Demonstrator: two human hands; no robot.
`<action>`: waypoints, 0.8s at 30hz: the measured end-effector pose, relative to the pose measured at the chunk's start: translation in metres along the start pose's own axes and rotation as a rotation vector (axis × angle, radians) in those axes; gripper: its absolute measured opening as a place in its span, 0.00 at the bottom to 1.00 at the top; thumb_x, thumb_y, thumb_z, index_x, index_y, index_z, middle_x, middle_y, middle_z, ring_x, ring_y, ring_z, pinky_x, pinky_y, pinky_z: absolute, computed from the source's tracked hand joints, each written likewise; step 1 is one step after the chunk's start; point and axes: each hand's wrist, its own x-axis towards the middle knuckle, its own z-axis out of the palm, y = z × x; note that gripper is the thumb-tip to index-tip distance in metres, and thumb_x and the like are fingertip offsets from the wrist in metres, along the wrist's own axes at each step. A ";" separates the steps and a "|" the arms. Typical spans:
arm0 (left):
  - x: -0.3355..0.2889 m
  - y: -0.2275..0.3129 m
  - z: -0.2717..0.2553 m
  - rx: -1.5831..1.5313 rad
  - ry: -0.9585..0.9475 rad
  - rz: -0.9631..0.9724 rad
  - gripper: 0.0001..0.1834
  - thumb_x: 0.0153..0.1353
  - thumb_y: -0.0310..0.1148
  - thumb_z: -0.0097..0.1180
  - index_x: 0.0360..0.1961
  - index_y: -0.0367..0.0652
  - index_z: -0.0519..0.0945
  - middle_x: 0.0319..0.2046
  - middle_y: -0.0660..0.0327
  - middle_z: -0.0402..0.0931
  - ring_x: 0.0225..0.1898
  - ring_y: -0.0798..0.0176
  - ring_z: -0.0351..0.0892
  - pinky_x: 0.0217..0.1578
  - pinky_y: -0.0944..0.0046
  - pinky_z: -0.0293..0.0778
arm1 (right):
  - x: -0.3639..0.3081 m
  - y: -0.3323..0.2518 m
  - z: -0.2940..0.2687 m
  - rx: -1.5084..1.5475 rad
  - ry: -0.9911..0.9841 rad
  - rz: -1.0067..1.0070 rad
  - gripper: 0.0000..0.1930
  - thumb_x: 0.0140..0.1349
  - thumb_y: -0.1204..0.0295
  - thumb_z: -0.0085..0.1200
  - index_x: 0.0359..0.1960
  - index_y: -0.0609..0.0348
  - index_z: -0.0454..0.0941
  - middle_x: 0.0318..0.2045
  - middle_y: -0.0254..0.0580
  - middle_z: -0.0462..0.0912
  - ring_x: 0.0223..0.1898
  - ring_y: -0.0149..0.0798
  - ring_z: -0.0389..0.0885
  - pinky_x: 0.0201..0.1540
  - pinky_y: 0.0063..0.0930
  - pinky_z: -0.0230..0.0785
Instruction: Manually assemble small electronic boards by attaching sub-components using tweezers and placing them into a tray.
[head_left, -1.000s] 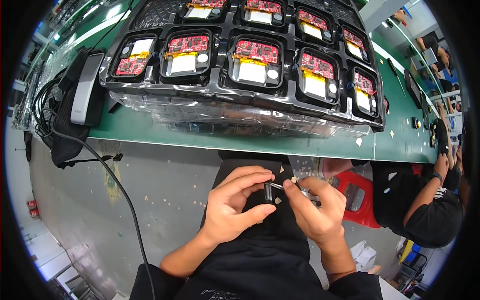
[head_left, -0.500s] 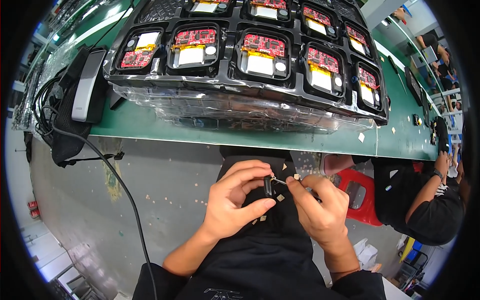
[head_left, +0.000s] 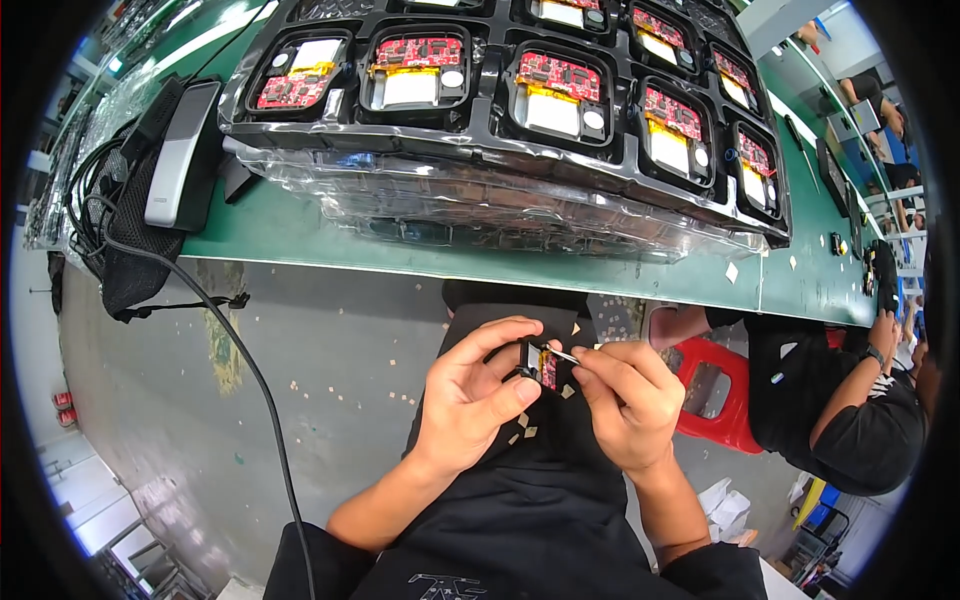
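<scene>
Above my lap, my left hand (head_left: 462, 402) grips a small black device housing (head_left: 528, 372) by its edges between thumb and fingers. Its open side faces right, so the red circuit board (head_left: 548, 370) and a bit of yellow inside can be seen. A thin silver metal tool (head_left: 564, 355) is pinched between the thumb and fingers of my right hand (head_left: 632, 402). The tool's tip is at the upper edge of the housing; whether it touches the board is too small to tell.
On the green table (head_left: 420, 262) stands a stack of black plastic trays (head_left: 400, 150) holding several similar open devices. A grey-and-black box (head_left: 184, 155) and cables lie to the left. At right a person (head_left: 840, 400) sits near a red stool (head_left: 735, 400). Small pale scraps litter the floor.
My left hand has tilted the housing, so its red board now shows where only a black edge did. My right hand has shifted slightly with the tool. The whole view has moved a little.
</scene>
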 end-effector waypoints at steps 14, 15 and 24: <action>0.000 -0.002 -0.002 0.026 -0.016 0.026 0.27 0.61 0.24 0.64 0.61 0.30 0.72 0.59 0.49 0.72 0.60 0.47 0.76 0.62 0.51 0.73 | 0.002 0.001 -0.001 0.089 -0.041 0.075 0.10 0.51 0.84 0.67 0.36 0.62 0.87 0.30 0.43 0.83 0.26 0.39 0.82 0.27 0.30 0.74; 0.000 -0.002 -0.003 0.017 -0.013 0.023 0.27 0.61 0.24 0.64 0.61 0.30 0.72 0.60 0.49 0.72 0.60 0.47 0.76 0.62 0.51 0.73 | 0.001 0.001 -0.001 0.091 -0.041 0.070 0.10 0.51 0.84 0.67 0.36 0.62 0.87 0.29 0.43 0.83 0.26 0.40 0.82 0.27 0.30 0.74; 0.000 -0.002 -0.003 -0.014 -0.012 -0.011 0.27 0.63 0.25 0.62 0.62 0.29 0.70 0.60 0.48 0.72 0.61 0.47 0.75 0.63 0.49 0.73 | 0.000 0.002 0.004 0.082 -0.020 0.069 0.09 0.52 0.84 0.66 0.36 0.63 0.86 0.30 0.43 0.83 0.26 0.40 0.82 0.27 0.30 0.73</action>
